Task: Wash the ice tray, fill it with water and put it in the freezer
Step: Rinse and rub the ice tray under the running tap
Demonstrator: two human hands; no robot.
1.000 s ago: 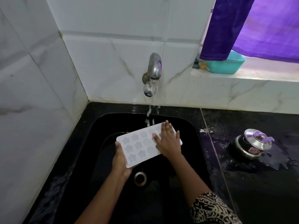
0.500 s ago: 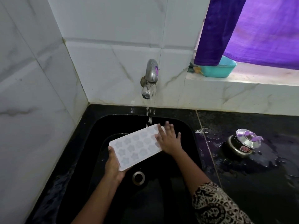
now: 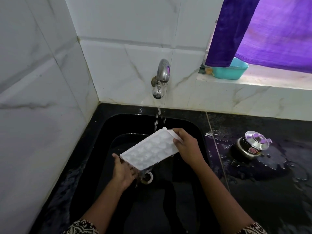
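Gripping ice tray (image 3: 149,150) tilted over sink (image 3: 101,134), under tap (image 3: 161,76): left hand (image 3: 124,171) clamped on low near end, right hand (image 3: 189,149) on far end.

We've got a wet black countertop (image 3: 270,208), black sink (image 3: 200,132) sunk into its corner, small lidded steel pot (image 3: 251,147) sitting in a puddle (image 3: 278,166) right of the sink, teal tub (image 3: 231,71) on our marble ledge (image 3: 270,81)

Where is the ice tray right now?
Head view, centre: the ice tray hangs tilted over the sink below the running tap, the left hand holding its near end and the right hand its far end.
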